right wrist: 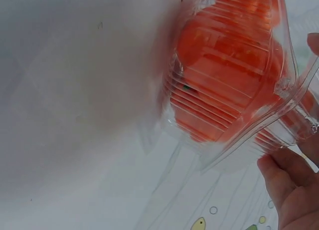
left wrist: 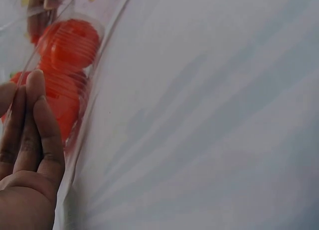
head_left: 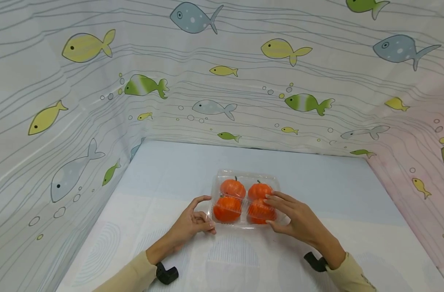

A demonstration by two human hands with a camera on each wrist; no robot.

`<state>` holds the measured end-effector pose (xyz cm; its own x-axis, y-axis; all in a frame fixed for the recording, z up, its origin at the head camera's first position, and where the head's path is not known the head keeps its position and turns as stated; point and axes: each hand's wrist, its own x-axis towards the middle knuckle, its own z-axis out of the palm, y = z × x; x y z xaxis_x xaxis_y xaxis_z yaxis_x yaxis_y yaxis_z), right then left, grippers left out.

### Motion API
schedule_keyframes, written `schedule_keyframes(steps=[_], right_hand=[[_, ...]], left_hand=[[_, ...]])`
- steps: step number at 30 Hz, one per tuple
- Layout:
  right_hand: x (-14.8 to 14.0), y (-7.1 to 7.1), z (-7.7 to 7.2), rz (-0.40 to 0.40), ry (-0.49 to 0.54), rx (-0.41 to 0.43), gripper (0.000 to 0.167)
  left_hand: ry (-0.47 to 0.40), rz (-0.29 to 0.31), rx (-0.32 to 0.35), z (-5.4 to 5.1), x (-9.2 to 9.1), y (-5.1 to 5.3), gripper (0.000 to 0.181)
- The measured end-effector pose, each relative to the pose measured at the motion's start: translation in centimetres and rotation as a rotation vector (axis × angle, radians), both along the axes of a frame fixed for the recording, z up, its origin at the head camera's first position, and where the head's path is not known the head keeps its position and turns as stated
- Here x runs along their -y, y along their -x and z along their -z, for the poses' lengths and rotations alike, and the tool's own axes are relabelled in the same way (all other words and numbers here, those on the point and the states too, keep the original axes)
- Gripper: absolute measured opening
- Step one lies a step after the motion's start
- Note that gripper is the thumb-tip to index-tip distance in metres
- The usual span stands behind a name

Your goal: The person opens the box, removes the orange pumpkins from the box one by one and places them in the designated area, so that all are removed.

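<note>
A clear plastic container lies on the table with several orange pumpkin-like pieces inside, some with dark stems. My left hand is at its left side; in the left wrist view this hand pinches the rim between thumb and fingers. My right hand grips the right side, fingers over the lid and thumb at the front corner. In the right wrist view, the ribbed wall of the container is seen close, with the right hand at its edge, partly out of frame.
A pale cloth with faint line patterns covers the table. Fish-print curtains stand behind and on both sides. Black wrist mounts show below both hands.
</note>
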<state>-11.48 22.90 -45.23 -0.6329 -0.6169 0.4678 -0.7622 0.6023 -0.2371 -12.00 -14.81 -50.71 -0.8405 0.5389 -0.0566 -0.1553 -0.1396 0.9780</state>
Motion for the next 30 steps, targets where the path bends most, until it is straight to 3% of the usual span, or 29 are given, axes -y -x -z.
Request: schedule_keyframes(steps=[8, 19, 30], right_hand=[[-0.3, 0.6, -0.3, -0.021, 0.031, -0.001, 0.054], [-0.7, 0.6, -1.0, -0.022, 0.063, 0.028, 0.055], [-1.0, 1.0, -1.9, 0.013, 0.078, 0.130, 0.062]], left_hand=[[-0.009, -0.013, 0.007, 0.0, -0.2, 0.2, 0.082], [0.001, -0.011, 0.011, 0.0, -0.2, -0.4, 0.084], [0.013, -0.025, 0.033, -0.1, -0.3, -0.1, 0.081]])
